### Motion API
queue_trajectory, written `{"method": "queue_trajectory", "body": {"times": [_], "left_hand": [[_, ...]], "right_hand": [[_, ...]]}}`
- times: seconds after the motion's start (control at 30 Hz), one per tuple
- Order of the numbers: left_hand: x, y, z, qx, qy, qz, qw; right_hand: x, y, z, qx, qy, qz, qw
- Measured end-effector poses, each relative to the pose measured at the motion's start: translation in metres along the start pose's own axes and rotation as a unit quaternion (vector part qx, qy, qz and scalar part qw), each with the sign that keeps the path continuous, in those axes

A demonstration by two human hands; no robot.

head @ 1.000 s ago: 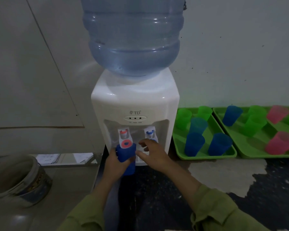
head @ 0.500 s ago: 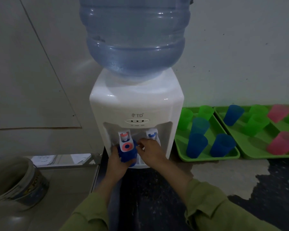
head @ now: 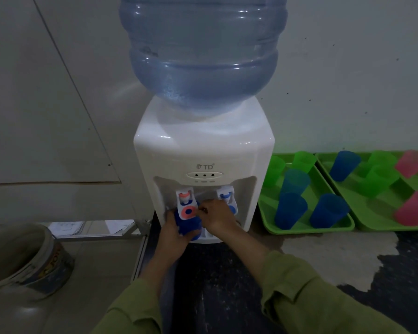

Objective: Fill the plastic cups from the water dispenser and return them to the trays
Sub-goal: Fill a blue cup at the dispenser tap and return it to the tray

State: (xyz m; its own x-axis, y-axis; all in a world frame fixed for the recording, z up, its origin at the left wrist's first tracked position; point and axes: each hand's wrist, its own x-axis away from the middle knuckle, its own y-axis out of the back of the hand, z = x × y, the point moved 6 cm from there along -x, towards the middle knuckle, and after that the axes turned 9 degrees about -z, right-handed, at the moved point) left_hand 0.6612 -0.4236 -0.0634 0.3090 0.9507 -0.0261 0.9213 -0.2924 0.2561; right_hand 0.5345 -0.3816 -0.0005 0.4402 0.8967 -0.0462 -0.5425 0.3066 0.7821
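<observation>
Fingers of left hand [head: 173,229] clamp one blue cup [head: 188,225]; right hand [head: 217,216] fingers pinch red tap [head: 187,208].

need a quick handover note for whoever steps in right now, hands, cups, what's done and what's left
Left hand: gripping a blue cup under the red tap of the water dispenser.
Right hand: at the red tap's lever, fingers beside the cup's rim.
Near tray: five cups, blue, teal and green. Far tray: blue, green and pink cups.
Done: cup positioned at the tap. Whether water is flowing, or which tray cups are already filled, cannot be told.
Left: fill this cup, return it to a tray, repeat for the rest.
</observation>
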Motion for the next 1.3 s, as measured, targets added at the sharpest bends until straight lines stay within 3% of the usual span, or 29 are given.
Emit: {"method": "queue_trajectory", "body": {"times": [0.23,0.47,0.63,0.77,1.0,1.3], "left_hand": [[0.005,0.003,-0.012,0.02,0.011,-0.014,1.0],[0.018,0.02,-0.034,-0.002,-0.066,-0.023,0.998],[0.019,0.032,-0.049,-0.072,-0.102,-0.074,0.989],[0.01,0.035,-0.055,-0.155,-0.152,-0.119,0.969],[-0.002,0.033,-0.051,-0.243,-0.17,-0.097,0.95],[0.019,0.037,-0.071,-0.128,-0.163,-0.125,0.97]], "right_hand": [[0.012,0.006,0.004,-0.017,0.015,-0.035,0.999],[0.031,-0.013,-0.002,-0.073,0.099,-0.11,0.986],[0.026,-0.031,-0.003,-0.119,0.056,-0.047,0.99],[0.019,-0.038,-0.004,-0.141,0.002,-0.049,0.989],[0.016,-0.045,-0.009,-0.169,-0.041,-0.058,0.983],[0.016,-0.051,-0.015,-0.214,-0.051,-0.047,0.974]]}}
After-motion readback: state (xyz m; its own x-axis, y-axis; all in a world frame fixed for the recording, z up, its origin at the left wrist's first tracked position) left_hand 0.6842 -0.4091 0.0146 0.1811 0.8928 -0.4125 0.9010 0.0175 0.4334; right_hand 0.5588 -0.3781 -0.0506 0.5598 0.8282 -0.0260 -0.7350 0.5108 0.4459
